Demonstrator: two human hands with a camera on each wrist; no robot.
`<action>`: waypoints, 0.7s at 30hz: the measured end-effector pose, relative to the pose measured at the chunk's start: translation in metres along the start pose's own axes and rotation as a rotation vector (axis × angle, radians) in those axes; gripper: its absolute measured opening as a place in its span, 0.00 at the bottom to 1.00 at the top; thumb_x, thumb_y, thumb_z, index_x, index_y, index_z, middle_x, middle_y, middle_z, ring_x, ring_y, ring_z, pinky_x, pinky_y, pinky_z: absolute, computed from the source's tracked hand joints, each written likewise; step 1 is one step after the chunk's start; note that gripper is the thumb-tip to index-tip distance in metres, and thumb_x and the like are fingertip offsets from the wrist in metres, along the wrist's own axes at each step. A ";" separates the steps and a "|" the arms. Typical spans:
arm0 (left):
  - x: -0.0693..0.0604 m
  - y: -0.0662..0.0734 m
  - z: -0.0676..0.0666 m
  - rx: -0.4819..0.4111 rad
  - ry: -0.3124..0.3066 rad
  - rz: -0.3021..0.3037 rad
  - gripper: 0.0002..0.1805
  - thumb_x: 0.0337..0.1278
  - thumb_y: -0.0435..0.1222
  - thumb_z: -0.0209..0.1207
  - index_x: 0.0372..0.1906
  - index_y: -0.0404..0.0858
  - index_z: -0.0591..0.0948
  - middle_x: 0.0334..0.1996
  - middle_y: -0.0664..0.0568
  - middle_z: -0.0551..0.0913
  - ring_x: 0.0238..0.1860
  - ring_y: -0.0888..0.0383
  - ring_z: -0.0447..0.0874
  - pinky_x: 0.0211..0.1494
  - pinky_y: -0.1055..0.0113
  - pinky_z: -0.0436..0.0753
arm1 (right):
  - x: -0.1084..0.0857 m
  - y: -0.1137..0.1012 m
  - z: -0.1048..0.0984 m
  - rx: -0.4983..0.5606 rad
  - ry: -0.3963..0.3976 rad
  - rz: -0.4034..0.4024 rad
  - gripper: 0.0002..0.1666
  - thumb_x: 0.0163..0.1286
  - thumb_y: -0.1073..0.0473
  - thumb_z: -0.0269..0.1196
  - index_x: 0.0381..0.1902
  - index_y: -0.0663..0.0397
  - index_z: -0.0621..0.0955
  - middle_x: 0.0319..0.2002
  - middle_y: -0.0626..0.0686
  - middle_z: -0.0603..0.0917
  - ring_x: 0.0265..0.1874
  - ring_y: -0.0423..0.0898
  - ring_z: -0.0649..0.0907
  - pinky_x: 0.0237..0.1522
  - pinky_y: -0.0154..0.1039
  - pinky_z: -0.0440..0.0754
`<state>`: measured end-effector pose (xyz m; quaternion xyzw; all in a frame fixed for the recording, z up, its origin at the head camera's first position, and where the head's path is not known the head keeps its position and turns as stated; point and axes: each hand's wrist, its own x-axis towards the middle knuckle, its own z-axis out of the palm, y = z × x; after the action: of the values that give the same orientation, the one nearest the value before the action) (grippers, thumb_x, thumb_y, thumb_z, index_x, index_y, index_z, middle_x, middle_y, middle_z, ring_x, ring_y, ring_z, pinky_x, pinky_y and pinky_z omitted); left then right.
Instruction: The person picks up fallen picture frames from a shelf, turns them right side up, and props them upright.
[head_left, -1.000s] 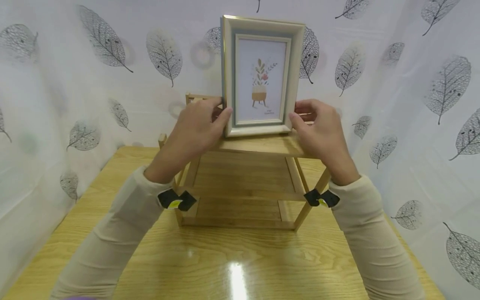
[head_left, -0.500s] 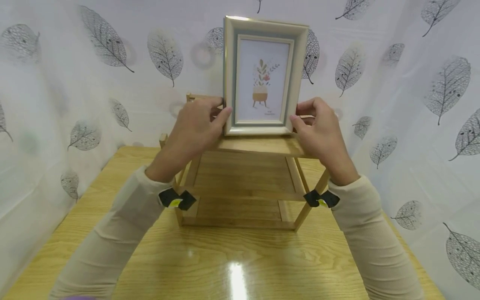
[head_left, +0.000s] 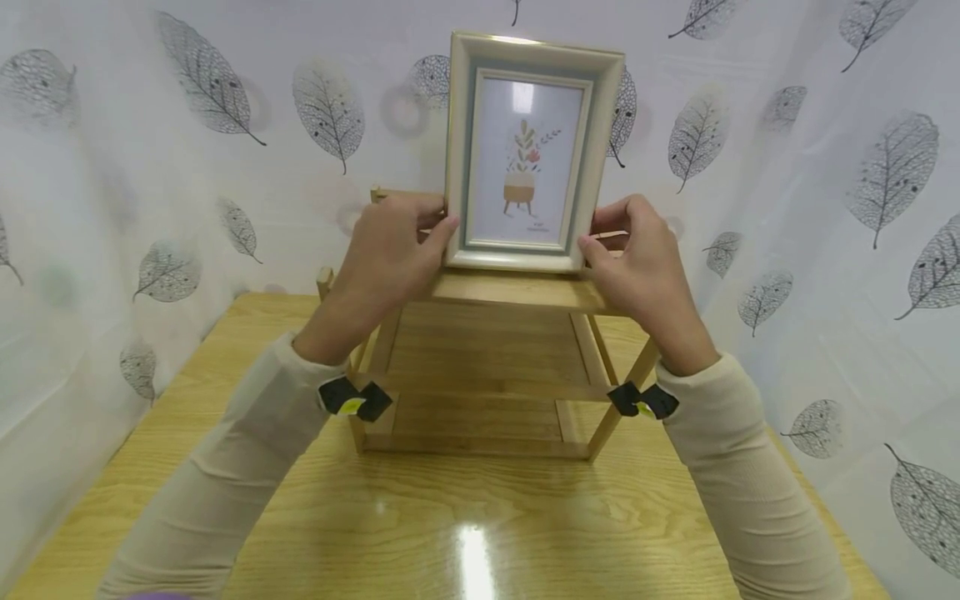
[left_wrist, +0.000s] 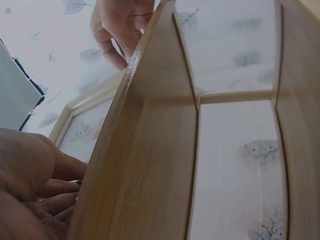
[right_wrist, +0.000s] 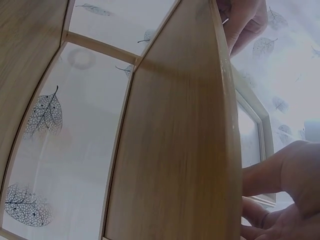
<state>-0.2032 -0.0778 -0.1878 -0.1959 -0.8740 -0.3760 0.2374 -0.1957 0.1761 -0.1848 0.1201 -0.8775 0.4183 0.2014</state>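
Note:
A cream picture frame (head_left: 461, 158) with a potted-plant print stands upright on the top board of a small wooden shelf (head_left: 517, 292), leaning slightly back. At its lower left edge my left hand (head_left: 393, 250) pinches it, thumb in front and fingers behind. My right hand (head_left: 641, 258) grips the lower right edge in the same way. From below, the left wrist view has the frame (left_wrist: 65, 125) partly hidden behind the shelf board (left_wrist: 145, 130). Likewise, the board (right_wrist: 180, 130) covers much of the frame (right_wrist: 262, 120) in the right wrist view.
The shelf has lower boards (head_left: 487, 350) under the top one and stands on a wood-grain table (head_left: 420, 525). A white curtain (head_left: 285, 167) printed with leaves hangs behind and at both sides.
The frame's top has shifted slightly right and its face has turned a little, so a light reflection now shows on the glass. Both hands keep their hold with almost no movement.

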 end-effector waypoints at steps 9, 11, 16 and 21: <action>0.000 0.001 0.000 0.006 -0.009 -0.008 0.12 0.71 0.35 0.59 0.30 0.33 0.80 0.47 0.41 0.88 0.48 0.49 0.88 0.55 0.57 0.85 | -0.002 -0.001 0.000 -0.012 0.003 -0.012 0.14 0.72 0.67 0.60 0.52 0.66 0.72 0.52 0.62 0.82 0.52 0.58 0.84 0.56 0.50 0.82; 0.000 0.001 0.000 0.003 -0.010 -0.010 0.11 0.71 0.35 0.59 0.32 0.33 0.82 0.48 0.41 0.88 0.49 0.49 0.88 0.56 0.57 0.84 | -0.002 -0.001 0.000 -0.012 0.004 -0.013 0.14 0.72 0.67 0.60 0.53 0.67 0.72 0.52 0.62 0.82 0.52 0.58 0.84 0.56 0.50 0.82; 0.000 0.000 0.000 -0.001 -0.009 -0.005 0.09 0.71 0.34 0.59 0.35 0.33 0.84 0.49 0.41 0.88 0.50 0.48 0.88 0.57 0.56 0.84 | -0.001 -0.001 0.001 -0.009 0.005 -0.012 0.15 0.72 0.68 0.60 0.53 0.67 0.72 0.52 0.62 0.82 0.52 0.58 0.83 0.56 0.50 0.82; 0.000 -0.001 -0.003 0.030 -0.029 -0.012 0.14 0.72 0.39 0.59 0.50 0.31 0.84 0.52 0.40 0.86 0.51 0.48 0.88 0.57 0.56 0.84 | -0.001 -0.001 -0.004 -0.016 -0.018 0.001 0.19 0.72 0.64 0.61 0.56 0.66 0.72 0.55 0.61 0.82 0.54 0.58 0.83 0.57 0.51 0.82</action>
<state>-0.2030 -0.0809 -0.1860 -0.1927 -0.8841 -0.3613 0.2252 -0.1940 0.1785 -0.1825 0.1219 -0.8827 0.4101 0.1945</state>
